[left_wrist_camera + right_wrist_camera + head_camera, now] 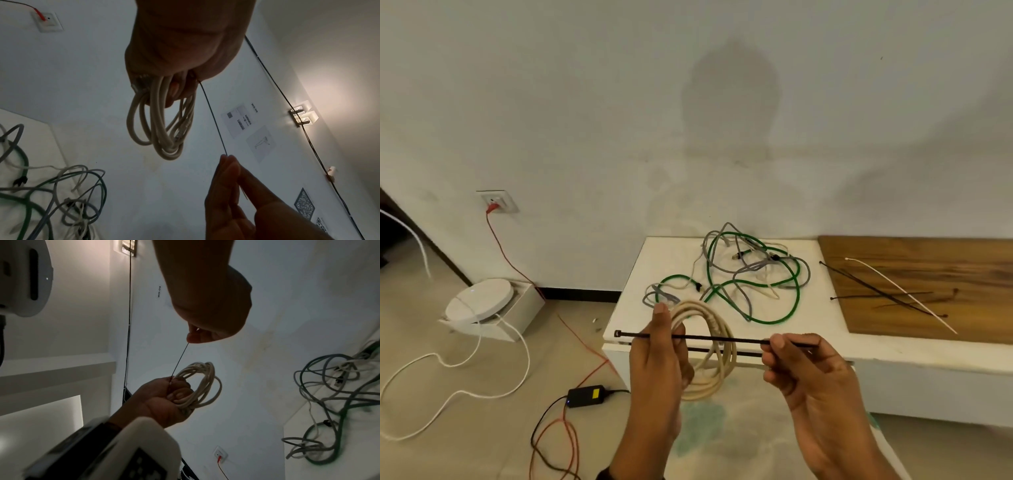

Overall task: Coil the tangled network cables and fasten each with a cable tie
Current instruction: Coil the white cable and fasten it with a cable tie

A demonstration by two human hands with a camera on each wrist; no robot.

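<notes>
Home room, wall socket (pixel 498 201) (plugged), tiled floor (pixel 465 428)

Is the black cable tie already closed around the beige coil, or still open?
Still open. The black cable tie runs straight between left hand and right hand, across the beige coil, unlooped.

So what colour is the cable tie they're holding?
Black. The cable tie shows best in the head view.

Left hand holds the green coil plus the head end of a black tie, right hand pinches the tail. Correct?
One error: the coil in the left hand is beige, not green; the head view shows it. The green cable lies in the tangle on the white bench. The rest stands: the left hand also holds the black tie near its head, and the right hand pinches the tail.
</notes>
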